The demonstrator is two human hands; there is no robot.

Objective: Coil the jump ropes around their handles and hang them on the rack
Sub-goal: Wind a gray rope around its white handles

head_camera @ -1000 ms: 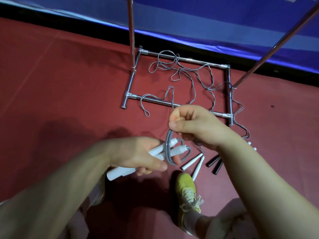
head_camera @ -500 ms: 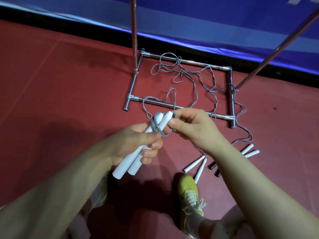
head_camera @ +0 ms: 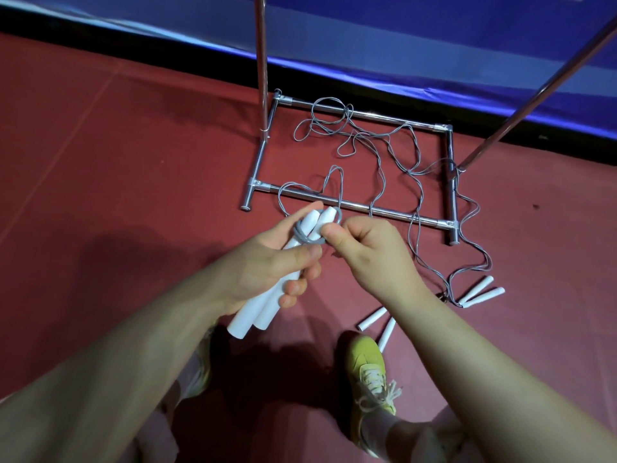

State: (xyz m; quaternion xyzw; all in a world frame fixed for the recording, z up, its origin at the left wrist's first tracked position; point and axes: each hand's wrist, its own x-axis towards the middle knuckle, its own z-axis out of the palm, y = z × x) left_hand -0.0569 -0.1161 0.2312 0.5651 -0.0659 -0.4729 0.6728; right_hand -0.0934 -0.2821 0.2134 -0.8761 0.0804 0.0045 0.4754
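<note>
Left hand (head_camera: 267, 262) is gripping the paired white handles (head_camera: 267, 295), fingers curled round them. They are now tilting upward, raised since a second ago. Right hand (head_camera: 364, 248) is pinching the grey rope (head_camera: 309, 237), laying a tighter turn near the handle tops — coiling just starting; most rope is lying across the rack base (head_camera: 350, 203) on the floor.

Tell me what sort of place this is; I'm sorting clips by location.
Probably an indoor sports hall or gym: red sports-type flooring, a blue padded mat or barrier along the edge, and jump ropes strewn over a metal rack's base.
</note>
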